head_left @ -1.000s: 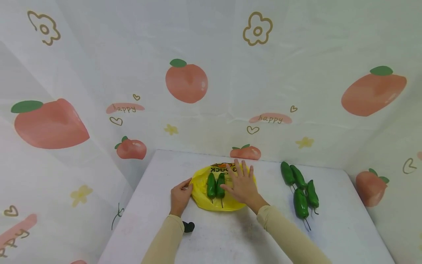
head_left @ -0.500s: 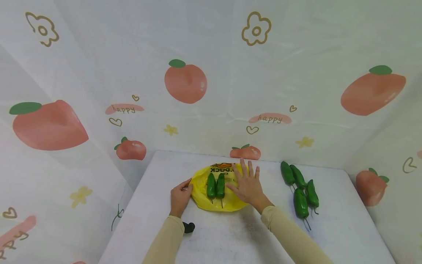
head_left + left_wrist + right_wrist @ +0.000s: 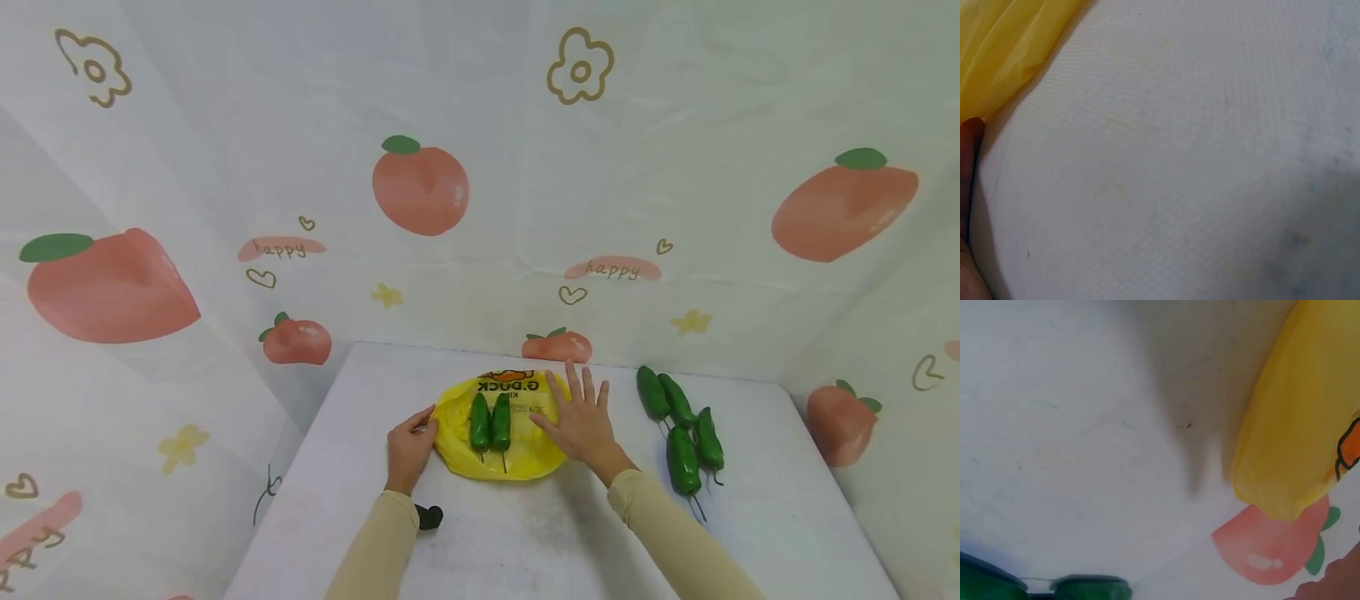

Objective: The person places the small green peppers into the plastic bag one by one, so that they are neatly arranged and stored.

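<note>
A yellow plastic bag (image 3: pixel 528 454) with duck print lies with its mouth spread wide on the table. Two green peppers, a left one (image 3: pixel 480 423) and a right one (image 3: pixel 501 423), rest side by side on the yellow plastic. At the bag's left edge my left hand (image 3: pixel 408 454) pinches the rim between thumb and fingers; in the left wrist view only a fingertip shows beside the yellow film (image 3: pixel 1013 56). My right hand (image 3: pixel 587 425) is spread with straight fingers over the bag's right edge. Whether its palm touches the plastic I cannot tell.
Several green peppers (image 3: pixel 684 462) lie in a group to the right on the white table (image 3: pixel 525 542). A small black object (image 3: pixel 429 517) sits by my left forearm, partly hidden. A white printed curtain (image 3: pixel 480 275) stands close behind the table and at both sides.
My right hand has slid rightward across the bag toward its right edge, uncovering more of the printed lettering. The left hand and the two peppers on the bag have stayed put.
</note>
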`<state>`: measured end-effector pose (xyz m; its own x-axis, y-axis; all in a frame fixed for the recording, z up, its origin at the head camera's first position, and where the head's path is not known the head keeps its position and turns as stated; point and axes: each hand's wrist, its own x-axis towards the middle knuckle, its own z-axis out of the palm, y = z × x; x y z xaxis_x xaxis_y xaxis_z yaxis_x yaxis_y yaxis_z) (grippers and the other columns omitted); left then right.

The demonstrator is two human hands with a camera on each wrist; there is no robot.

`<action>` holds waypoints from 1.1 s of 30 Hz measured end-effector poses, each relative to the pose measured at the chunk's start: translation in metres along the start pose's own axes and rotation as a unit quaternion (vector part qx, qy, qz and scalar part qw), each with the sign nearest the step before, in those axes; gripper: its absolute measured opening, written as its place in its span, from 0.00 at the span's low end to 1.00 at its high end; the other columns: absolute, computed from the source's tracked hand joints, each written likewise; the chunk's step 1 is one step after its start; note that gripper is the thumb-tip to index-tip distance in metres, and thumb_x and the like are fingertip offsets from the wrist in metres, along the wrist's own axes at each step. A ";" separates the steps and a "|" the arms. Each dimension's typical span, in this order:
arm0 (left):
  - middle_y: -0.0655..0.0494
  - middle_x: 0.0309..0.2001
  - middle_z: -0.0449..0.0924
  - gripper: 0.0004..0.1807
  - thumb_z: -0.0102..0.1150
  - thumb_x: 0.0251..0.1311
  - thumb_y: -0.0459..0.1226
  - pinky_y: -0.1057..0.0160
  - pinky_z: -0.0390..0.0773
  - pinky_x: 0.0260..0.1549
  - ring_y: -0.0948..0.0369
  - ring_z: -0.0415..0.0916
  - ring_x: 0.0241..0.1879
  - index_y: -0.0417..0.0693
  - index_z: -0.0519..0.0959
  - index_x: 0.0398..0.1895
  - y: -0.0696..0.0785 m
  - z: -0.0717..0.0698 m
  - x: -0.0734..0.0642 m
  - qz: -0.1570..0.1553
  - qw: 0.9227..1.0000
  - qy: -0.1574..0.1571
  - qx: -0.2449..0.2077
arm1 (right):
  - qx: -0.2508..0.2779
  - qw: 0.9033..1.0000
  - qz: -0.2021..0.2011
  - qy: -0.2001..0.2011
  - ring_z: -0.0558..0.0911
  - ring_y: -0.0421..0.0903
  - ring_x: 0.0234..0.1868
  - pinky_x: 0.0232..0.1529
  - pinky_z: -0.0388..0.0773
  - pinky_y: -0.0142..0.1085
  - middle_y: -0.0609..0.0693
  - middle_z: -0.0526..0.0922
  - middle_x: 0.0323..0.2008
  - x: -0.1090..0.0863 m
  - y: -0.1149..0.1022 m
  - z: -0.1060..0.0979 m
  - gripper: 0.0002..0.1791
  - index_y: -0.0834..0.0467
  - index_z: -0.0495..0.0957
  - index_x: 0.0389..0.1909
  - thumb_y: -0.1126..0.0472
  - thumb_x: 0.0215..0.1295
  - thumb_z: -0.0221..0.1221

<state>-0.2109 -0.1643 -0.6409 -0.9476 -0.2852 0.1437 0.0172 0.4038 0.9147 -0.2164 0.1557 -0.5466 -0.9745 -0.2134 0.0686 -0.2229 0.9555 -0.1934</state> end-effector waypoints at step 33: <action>0.51 0.46 0.90 0.15 0.66 0.64 0.42 0.73 0.79 0.30 0.66 0.79 0.27 0.59 0.88 0.54 0.000 -0.001 0.000 0.006 1.000 0.005 0.003 | 0.031 0.998 0.062 0.008 0.45 0.74 0.79 0.72 0.34 0.76 0.68 0.43 0.81 -0.021 0.056 0.001 0.47 0.56 0.52 0.81 0.31 0.71 0.48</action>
<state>-0.2107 -0.1646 -0.6403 -0.9439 -0.2899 0.1579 0.0257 0.4126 0.9106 -0.2086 0.2136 -0.5603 -0.9943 -0.0902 0.0567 -0.1020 0.9596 -0.2624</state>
